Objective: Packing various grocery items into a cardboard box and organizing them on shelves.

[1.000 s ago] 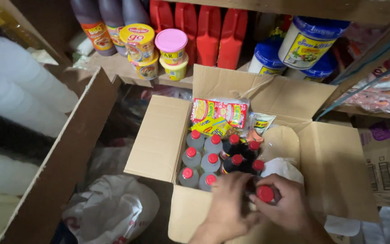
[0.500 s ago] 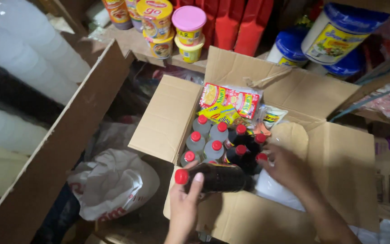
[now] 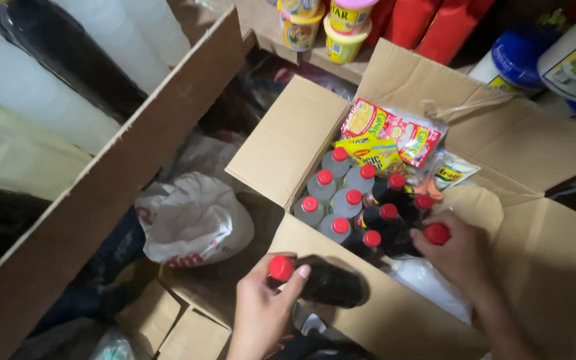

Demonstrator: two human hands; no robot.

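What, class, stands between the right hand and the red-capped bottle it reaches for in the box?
Nothing visible: the right hand already touches the red-capped bottle in the cardboard box, its fingers at the cap.

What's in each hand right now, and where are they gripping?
Left hand holds a dark bottle by its neck; right hand grips another dark bottle's red cap in the box.

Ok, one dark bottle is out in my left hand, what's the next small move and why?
Probably lift the next dark bottle straight up with the right hand: it already grips that red-capped neck inside the cardboard box, while the left hand holds the first bottle clear outside.
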